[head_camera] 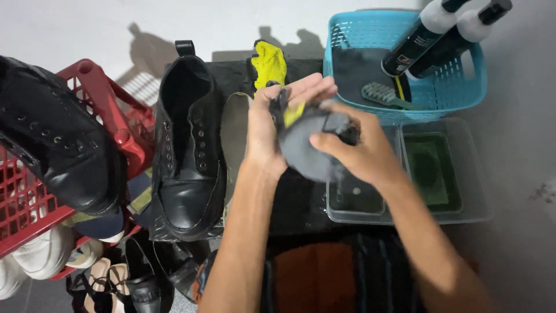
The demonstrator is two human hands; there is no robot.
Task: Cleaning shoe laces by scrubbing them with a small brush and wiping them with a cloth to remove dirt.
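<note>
Both hands meet over the middle of a black mat [301, 203], working a grey cloth [304, 150] between them. The left hand [272, 124] has its fingers curled around the cloth's upper left part, where a bit of yellow shows, and its fingertips reach up past the bundle. The right hand [362, 150] grips the cloth from the right side, with its fingers closed over a dark, blurred lump at the top of the cloth; what that lump is cannot be told. The cloth hangs in the air above the mat, just left of a clear tub [475, 174] that sits at the mat's right edge and holds two trays, one dark and one green. Behind the tub, at the far right corner, stands a blue basket [341, 35] with a green brush [385, 95] and two black bottles [417, 40] with white necks leaning in it. A yellow rag [269, 64] lies at the mat's far edge. On the left part of the mat stands a black boot [188, 150], upright, toe toward the near edge, with a grey insole [234, 133] just beside it. Further left, a red crate [110, 110] carries a second black boot [55, 139] on its side, and more shoes lie below it.
</note>
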